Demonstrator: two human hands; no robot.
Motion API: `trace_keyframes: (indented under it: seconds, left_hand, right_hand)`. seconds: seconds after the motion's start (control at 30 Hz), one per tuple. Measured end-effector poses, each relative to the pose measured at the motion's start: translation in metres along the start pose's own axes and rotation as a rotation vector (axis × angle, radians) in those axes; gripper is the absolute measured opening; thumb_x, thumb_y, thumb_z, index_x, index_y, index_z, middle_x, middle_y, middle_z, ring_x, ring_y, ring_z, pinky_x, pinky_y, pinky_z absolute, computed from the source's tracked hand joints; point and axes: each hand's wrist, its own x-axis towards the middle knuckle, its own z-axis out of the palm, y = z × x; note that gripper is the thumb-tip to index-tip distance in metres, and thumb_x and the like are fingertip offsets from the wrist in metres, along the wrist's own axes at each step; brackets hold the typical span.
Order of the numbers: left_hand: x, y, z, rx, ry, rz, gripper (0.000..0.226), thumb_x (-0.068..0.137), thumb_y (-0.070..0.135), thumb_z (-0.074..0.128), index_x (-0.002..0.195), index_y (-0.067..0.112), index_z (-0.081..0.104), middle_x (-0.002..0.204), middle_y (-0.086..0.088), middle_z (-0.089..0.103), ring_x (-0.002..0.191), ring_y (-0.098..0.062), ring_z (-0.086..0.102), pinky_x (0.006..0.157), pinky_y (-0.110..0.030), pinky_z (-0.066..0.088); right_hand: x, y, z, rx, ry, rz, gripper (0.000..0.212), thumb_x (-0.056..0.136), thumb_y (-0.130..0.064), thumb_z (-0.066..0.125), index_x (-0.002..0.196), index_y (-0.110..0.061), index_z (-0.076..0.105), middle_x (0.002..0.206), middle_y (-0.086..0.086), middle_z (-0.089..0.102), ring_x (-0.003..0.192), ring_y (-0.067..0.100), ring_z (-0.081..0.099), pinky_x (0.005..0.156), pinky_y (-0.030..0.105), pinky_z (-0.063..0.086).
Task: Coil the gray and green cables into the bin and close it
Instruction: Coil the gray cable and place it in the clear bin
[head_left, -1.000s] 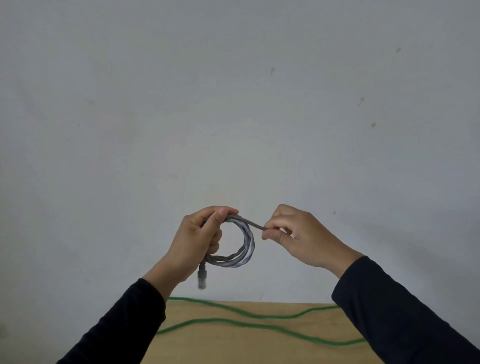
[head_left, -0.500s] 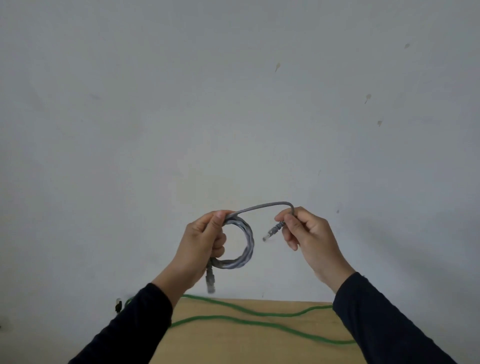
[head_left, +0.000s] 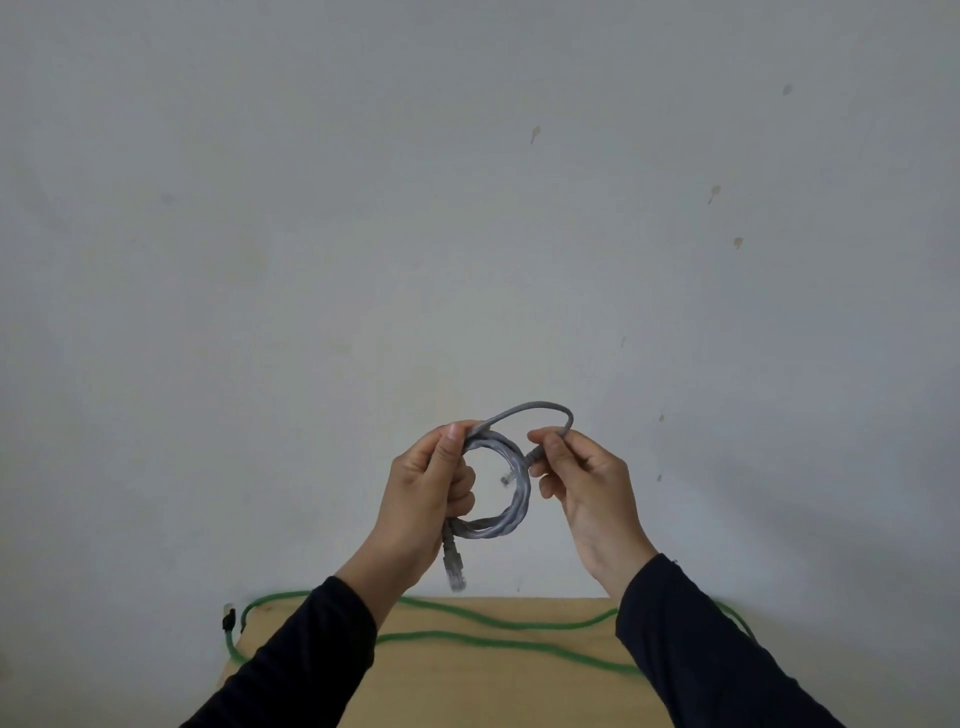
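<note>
A left hand grips a coiled gray network cable in midair before a pale wall. The right hand pinches its free end near the plug. A thin green cable snakes across the wooden tabletop below, partly hidden by dark sleeves. No writing is legible.

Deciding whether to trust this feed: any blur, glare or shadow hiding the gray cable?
Head view: gray cable coil sharp and evenly lit, no glare; its hanging plug slightly soft; soft shadow on the wall at right; left hand and right hand clear; wide-angle bending at the edges.
</note>
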Motion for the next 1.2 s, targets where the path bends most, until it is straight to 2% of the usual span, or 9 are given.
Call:
trace_keyframes:
  seconds: [0.13,0.23,0.37,0.43,0.53,0.67,0.8,0.93,1.2]
  left_hand:
    - [0.000,-0.002,0.004,0.104,0.082,0.030,0.035,0.088,0.035,0.049,0.095,0.006,0.066,0.048,0.010,0.024,0.043,-0.009,0.022,0.040,-0.017,0.025]
    - [-0.001,-0.004,0.006,0.255,0.144,0.103,0.024,0.094,0.026,0.049,0.087,0.015,0.069,0.046,0.010,0.040,0.046,-0.009,0.038,0.047,-0.017,0.042]
    - [0.000,-0.006,0.002,0.244,0.187,0.114,0.021,0.092,0.024,0.054,0.084,0.018,0.071,0.067,0.001,0.063,0.071,-0.027,0.064,0.073,-0.038,0.058]
    - [-0.001,-0.008,0.000,0.262,0.210,0.119,0.021,0.093,0.024,0.053,0.084,0.018,0.070,0.068,0.000,0.066,0.075,-0.031,0.069,0.075,-0.035,0.058]
    - [-0.007,-0.008,0.000,0.298,0.233,0.128,0.020,0.094,0.024,0.051,0.085,0.019,0.068,0.059,0.005,0.067,0.062,-0.015,0.068,0.059,-0.019,0.054]
    - [-0.007,-0.006,-0.001,0.236,0.275,0.079,0.020,0.095,0.020,0.050,0.088,0.017,0.068,0.066,0.006,0.072,0.062,-0.014,0.069,0.065,-0.025,0.058]
    - [-0.005,-0.001,0.001,0.166,0.279,0.075,0.022,0.096,0.019,0.048,0.090,0.013,0.068,0.076,0.002,0.071,0.063,-0.013,0.067,0.066,-0.027,0.057]
    - [-0.007,0.000,0.004,0.198,0.240,0.093,0.022,0.096,0.016,0.049,0.088,0.010,0.068,0.082,-0.005,0.067,0.064,-0.010,0.064,0.065,-0.022,0.055]
    - [-0.008,0.002,0.007,0.260,0.210,0.111,0.021,0.096,0.014,0.047,0.088,0.009,0.066,0.086,-0.005,0.070,0.073,-0.014,0.071,0.061,-0.020,0.054]
  right_hand:
    - [-0.004,0.000,0.008,0.008,-0.134,0.054,0.019,0.092,-0.007,0.051,0.088,-0.008,0.070,0.060,-0.004,0.060,0.054,0.009,0.046,0.049,0.019,0.036]
    - [-0.005,0.003,0.008,-0.054,-0.114,0.064,0.021,0.093,-0.009,0.050,0.104,-0.015,0.067,0.060,-0.007,0.061,0.059,0.011,0.045,0.054,0.020,0.037]
    - [-0.011,0.008,0.011,-0.115,-0.163,0.092,0.030,0.097,-0.014,0.040,0.112,-0.027,0.063,0.079,0.001,0.054,0.072,0.015,0.038,0.064,0.023,0.033]
    - [-0.013,0.004,0.011,-0.196,-0.209,0.095,0.030,0.098,-0.021,0.038,0.119,-0.028,0.059,0.090,-0.003,0.054,0.072,0.007,0.039,0.068,0.020,0.033]
    - [-0.014,0.001,0.009,-0.457,-0.182,-0.037,0.032,0.098,-0.030,0.037,0.117,-0.019,0.061,0.103,-0.011,0.061,0.084,-0.007,0.053,0.076,0.007,0.037]
    - [-0.017,0.004,0.008,-0.719,-0.054,-0.312,0.022,0.096,-0.024,0.043,0.094,-0.014,0.063,0.087,0.000,0.062,0.081,0.004,0.056,0.068,0.008,0.039]
    - [-0.024,0.008,0.012,-0.542,-0.103,-0.281,0.020,0.096,-0.021,0.044,0.108,-0.022,0.060,0.080,-0.006,0.069,0.064,0.006,0.055,0.057,0.015,0.041]
    - [-0.016,0.008,0.012,-0.381,-0.086,-0.078,0.029,0.097,-0.016,0.043,0.086,-0.023,0.070,0.049,-0.015,0.054,0.051,0.007,0.040,0.052,0.015,0.034]
    - [-0.009,0.001,0.012,-0.242,-0.085,-0.008,0.033,0.096,-0.013,0.045,0.078,-0.015,0.072,0.050,-0.012,0.056,0.051,0.009,0.036,0.053,0.024,0.032]
